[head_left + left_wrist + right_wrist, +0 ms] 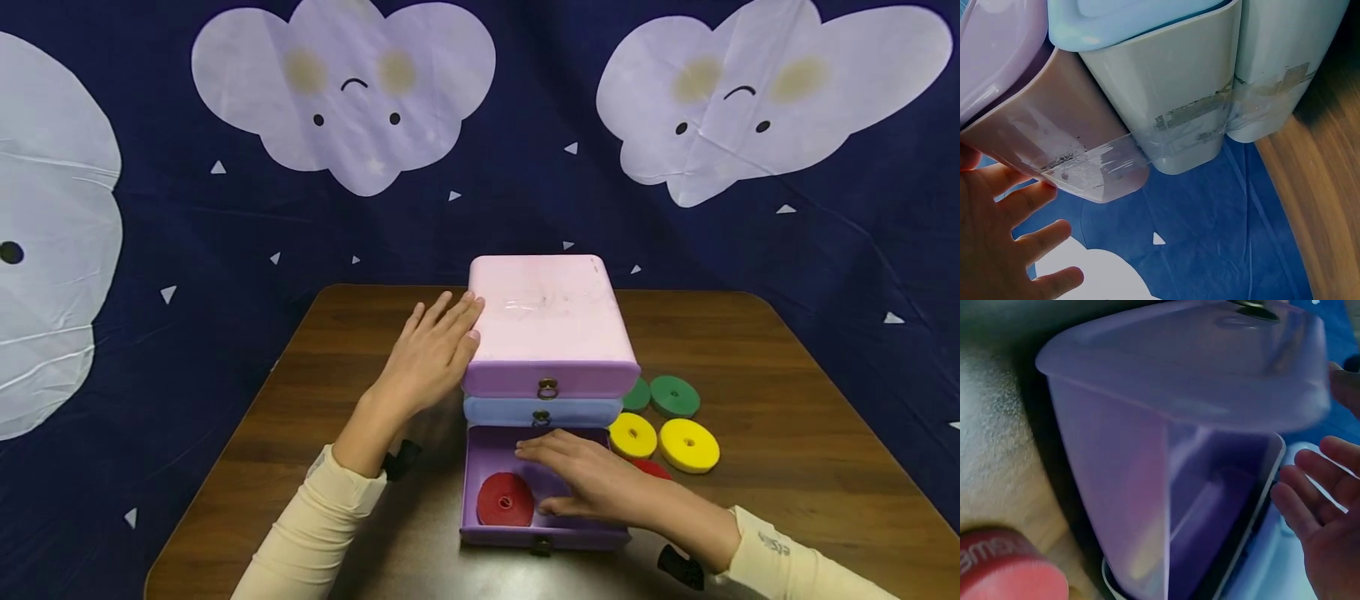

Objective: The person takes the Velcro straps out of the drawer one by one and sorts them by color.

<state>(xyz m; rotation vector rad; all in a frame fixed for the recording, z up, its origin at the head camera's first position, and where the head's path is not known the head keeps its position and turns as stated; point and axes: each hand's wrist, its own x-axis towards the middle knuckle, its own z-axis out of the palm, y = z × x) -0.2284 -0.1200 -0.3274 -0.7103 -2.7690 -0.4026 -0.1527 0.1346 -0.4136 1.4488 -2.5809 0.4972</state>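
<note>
A small three-drawer cabinet (551, 312) with a pink top stands on the table, its lowest purple drawer (471, 500) pulled out. Inside that drawer, on the left, lies a flat red roll (505, 500) with a small centre hole. My right hand (592, 479) hovers over the drawer's right part, fingers extended, holding nothing. In the right wrist view, the drawer front (1191, 369) is beside the right hand (1329, 506). My left hand (427, 358) rests its outstretched fingers against the cabinet's upper left side; its spread fingers also show beside the taped casing (1104, 156) in the left wrist view.
Right of the cabinet lie two yellow rolls, the nearer one (688, 446) fully visible, and two green rolls, one (674, 397) fully visible. Another red roll (651, 468) is partly hidden behind my right forearm. A dark blue cloud-print cloth (525, 183) hangs behind the table (765, 400).
</note>
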